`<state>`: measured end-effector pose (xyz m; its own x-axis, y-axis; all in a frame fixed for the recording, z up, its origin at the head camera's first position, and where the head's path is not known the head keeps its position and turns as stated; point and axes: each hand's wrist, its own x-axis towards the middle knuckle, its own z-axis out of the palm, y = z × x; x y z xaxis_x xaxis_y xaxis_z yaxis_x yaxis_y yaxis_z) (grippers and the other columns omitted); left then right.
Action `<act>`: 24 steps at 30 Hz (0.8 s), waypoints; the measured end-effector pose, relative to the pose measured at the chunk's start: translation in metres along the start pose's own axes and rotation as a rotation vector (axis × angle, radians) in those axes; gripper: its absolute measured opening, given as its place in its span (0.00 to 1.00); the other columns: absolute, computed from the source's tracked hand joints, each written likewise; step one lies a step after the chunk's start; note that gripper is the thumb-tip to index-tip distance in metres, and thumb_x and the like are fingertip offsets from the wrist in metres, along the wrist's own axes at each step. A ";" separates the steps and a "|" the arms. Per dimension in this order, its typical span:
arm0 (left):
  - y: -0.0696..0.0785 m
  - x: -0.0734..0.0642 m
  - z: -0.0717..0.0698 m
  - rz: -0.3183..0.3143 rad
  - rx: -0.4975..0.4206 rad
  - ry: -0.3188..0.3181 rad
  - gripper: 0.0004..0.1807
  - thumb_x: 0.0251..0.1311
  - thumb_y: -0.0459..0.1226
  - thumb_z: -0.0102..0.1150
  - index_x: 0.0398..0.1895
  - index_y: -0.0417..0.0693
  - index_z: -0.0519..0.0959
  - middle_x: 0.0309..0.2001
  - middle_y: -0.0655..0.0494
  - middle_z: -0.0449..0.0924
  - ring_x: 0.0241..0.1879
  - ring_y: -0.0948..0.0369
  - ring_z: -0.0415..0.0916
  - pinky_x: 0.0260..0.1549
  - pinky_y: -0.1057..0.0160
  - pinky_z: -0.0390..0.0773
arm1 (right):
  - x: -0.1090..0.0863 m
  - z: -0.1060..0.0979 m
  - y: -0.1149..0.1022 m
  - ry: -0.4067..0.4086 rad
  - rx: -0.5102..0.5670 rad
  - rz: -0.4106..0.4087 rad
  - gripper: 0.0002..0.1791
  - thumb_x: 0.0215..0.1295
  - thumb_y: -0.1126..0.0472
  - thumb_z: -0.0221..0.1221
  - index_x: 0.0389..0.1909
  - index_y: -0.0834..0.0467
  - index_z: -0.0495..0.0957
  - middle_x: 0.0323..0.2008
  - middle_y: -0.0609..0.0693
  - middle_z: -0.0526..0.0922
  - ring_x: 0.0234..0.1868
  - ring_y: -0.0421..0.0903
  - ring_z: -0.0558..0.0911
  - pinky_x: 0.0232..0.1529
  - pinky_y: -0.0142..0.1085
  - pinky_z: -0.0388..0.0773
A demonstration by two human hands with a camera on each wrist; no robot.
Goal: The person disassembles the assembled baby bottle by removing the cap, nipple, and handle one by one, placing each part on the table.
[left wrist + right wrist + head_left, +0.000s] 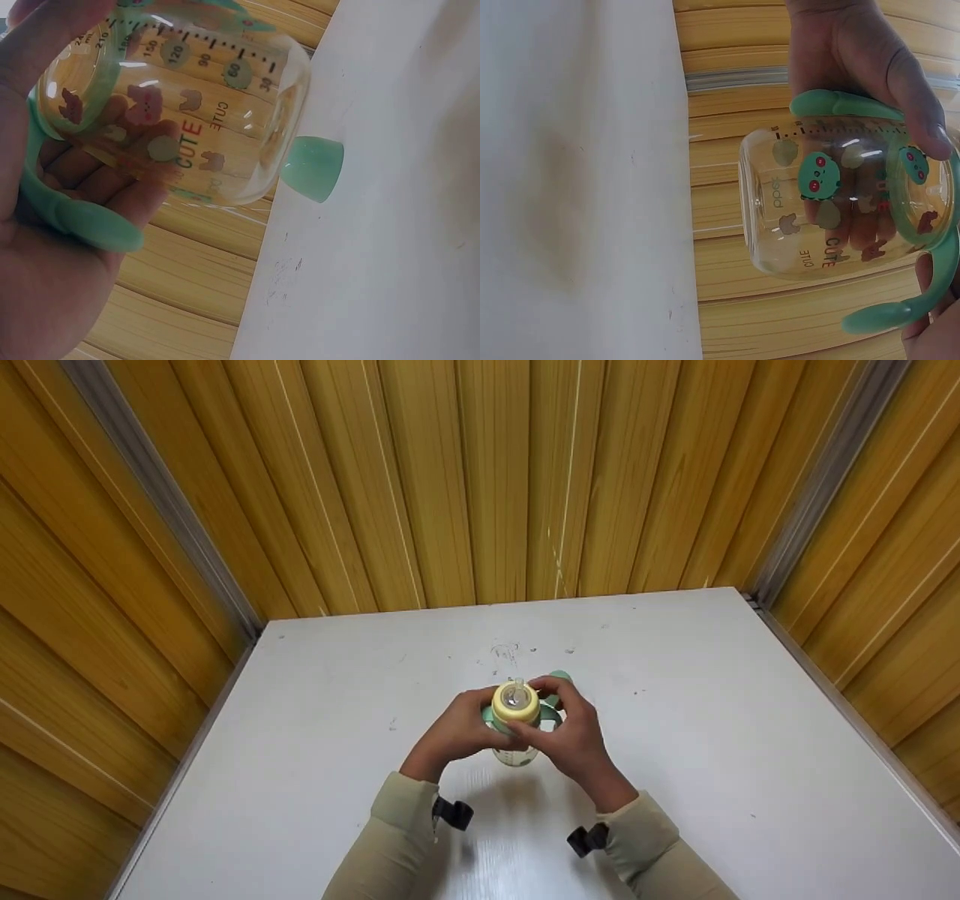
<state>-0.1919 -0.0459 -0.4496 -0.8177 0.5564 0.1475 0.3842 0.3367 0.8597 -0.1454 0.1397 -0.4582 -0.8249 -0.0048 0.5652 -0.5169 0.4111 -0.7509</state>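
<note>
A clear baby bottle (516,757) with green handles (97,225) is held upright above the table, a yellow collar (516,706) with a clear teat on top. Printed animals, the word CUTE and a measuring scale show on its see-through wall (787,217). My left hand (465,727) grips the bottle's upper part from the left, its fingers showing through the wall. On the other side my right hand (570,731) holds the yellow collar between thumb and fingers. A green cap (315,166) rests on the table beyond the bottle, partly hidden by my right hand in the head view.
The white table (330,720) carries small dark scuff marks near its middle. Wood-patterned panel walls (465,487) close it in at the back and both sides, with grey metal posts (165,487) at the corners.
</note>
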 end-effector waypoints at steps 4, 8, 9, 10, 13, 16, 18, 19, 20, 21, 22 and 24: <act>0.001 0.000 0.001 -0.004 -0.005 0.001 0.37 0.37 0.51 0.79 0.58 0.67 0.76 0.51 0.70 0.80 0.50 0.64 0.77 0.52 0.56 0.77 | 0.000 -0.002 0.000 -0.028 0.026 0.015 0.29 0.47 0.53 0.74 0.52 0.49 0.76 0.47 0.40 0.80 0.47 0.40 0.76 0.45 0.39 0.74; 0.001 0.000 0.001 -0.001 -0.005 -0.003 0.37 0.38 0.50 0.79 0.58 0.67 0.76 0.51 0.70 0.80 0.51 0.65 0.77 0.52 0.57 0.77 | 0.001 -0.003 0.001 -0.064 0.049 0.029 0.29 0.49 0.56 0.73 0.54 0.48 0.76 0.49 0.39 0.80 0.48 0.39 0.76 0.47 0.40 0.72; 0.001 0.000 0.001 0.001 -0.005 -0.005 0.37 0.37 0.50 0.79 0.58 0.67 0.76 0.51 0.70 0.80 0.51 0.65 0.77 0.52 0.57 0.77 | 0.001 -0.003 0.002 -0.073 0.052 0.032 0.29 0.50 0.56 0.72 0.55 0.48 0.75 0.49 0.39 0.80 0.49 0.39 0.76 0.47 0.41 0.72; 0.001 0.000 0.001 0.003 -0.005 -0.007 0.37 0.38 0.50 0.79 0.58 0.67 0.76 0.51 0.70 0.80 0.51 0.65 0.77 0.52 0.57 0.77 | 0.001 -0.004 0.002 -0.080 0.054 0.034 0.29 0.50 0.57 0.72 0.55 0.47 0.75 0.49 0.38 0.80 0.50 0.39 0.76 0.48 0.41 0.72; 0.000 0.000 0.002 0.011 -0.003 -0.011 0.38 0.37 0.49 0.79 0.58 0.67 0.76 0.51 0.70 0.80 0.51 0.65 0.77 0.52 0.58 0.77 | 0.001 -0.004 0.004 -0.097 0.059 0.032 0.29 0.50 0.57 0.71 0.56 0.46 0.75 0.50 0.38 0.80 0.51 0.39 0.76 0.49 0.41 0.71; 0.000 0.000 0.002 0.015 -0.002 -0.013 0.38 0.37 0.49 0.80 0.58 0.67 0.76 0.51 0.70 0.80 0.50 0.65 0.77 0.52 0.57 0.77 | 0.001 -0.005 0.006 -0.107 0.066 0.027 0.30 0.50 0.58 0.71 0.56 0.46 0.75 0.50 0.38 0.80 0.51 0.39 0.76 0.49 0.42 0.71; 0.000 0.001 0.002 0.014 -0.001 -0.014 0.38 0.37 0.49 0.80 0.58 0.67 0.76 0.51 0.70 0.80 0.50 0.65 0.77 0.52 0.57 0.77 | 0.001 -0.006 0.008 -0.116 0.073 0.026 0.30 0.50 0.58 0.70 0.57 0.45 0.75 0.50 0.37 0.80 0.51 0.40 0.75 0.50 0.43 0.71; 0.000 0.001 0.002 0.012 -0.002 -0.014 0.38 0.37 0.49 0.80 0.58 0.67 0.76 0.51 0.70 0.80 0.50 0.64 0.77 0.52 0.57 0.77 | 0.001 -0.006 0.009 -0.121 0.076 0.027 0.30 0.50 0.58 0.70 0.57 0.44 0.75 0.50 0.37 0.80 0.52 0.40 0.75 0.50 0.43 0.71; 0.000 0.001 0.002 0.008 -0.004 -0.014 0.39 0.36 0.49 0.80 0.58 0.67 0.76 0.51 0.70 0.80 0.50 0.64 0.77 0.52 0.57 0.77 | 0.002 -0.006 0.009 -0.127 0.078 0.028 0.30 0.51 0.58 0.70 0.57 0.44 0.75 0.50 0.37 0.79 0.52 0.40 0.75 0.50 0.43 0.70; 0.000 0.001 0.003 0.008 -0.006 -0.015 0.39 0.36 0.49 0.80 0.58 0.66 0.76 0.51 0.69 0.80 0.50 0.64 0.77 0.52 0.57 0.77 | 0.002 -0.007 0.010 -0.134 0.084 0.030 0.30 0.51 0.58 0.69 0.57 0.44 0.74 0.51 0.37 0.79 0.52 0.40 0.75 0.50 0.43 0.70; -0.001 0.001 0.003 0.008 -0.005 -0.016 0.39 0.36 0.49 0.80 0.58 0.66 0.76 0.51 0.69 0.80 0.50 0.64 0.77 0.51 0.57 0.77 | 0.002 -0.007 0.010 -0.141 0.091 0.031 0.30 0.51 0.58 0.69 0.57 0.44 0.74 0.51 0.37 0.79 0.53 0.40 0.75 0.50 0.44 0.70; -0.001 0.001 0.003 0.008 -0.003 -0.018 0.39 0.37 0.48 0.80 0.59 0.66 0.75 0.52 0.69 0.80 0.50 0.64 0.77 0.51 0.58 0.77 | 0.003 -0.008 0.010 -0.154 0.105 0.033 0.30 0.52 0.59 0.68 0.58 0.44 0.74 0.52 0.37 0.79 0.53 0.41 0.75 0.50 0.43 0.70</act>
<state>-0.1919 -0.0432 -0.4519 -0.8068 0.5728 0.1449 0.3892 0.3305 0.8598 -0.1511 0.1507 -0.4614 -0.8631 -0.1354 0.4865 -0.5030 0.3159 -0.8045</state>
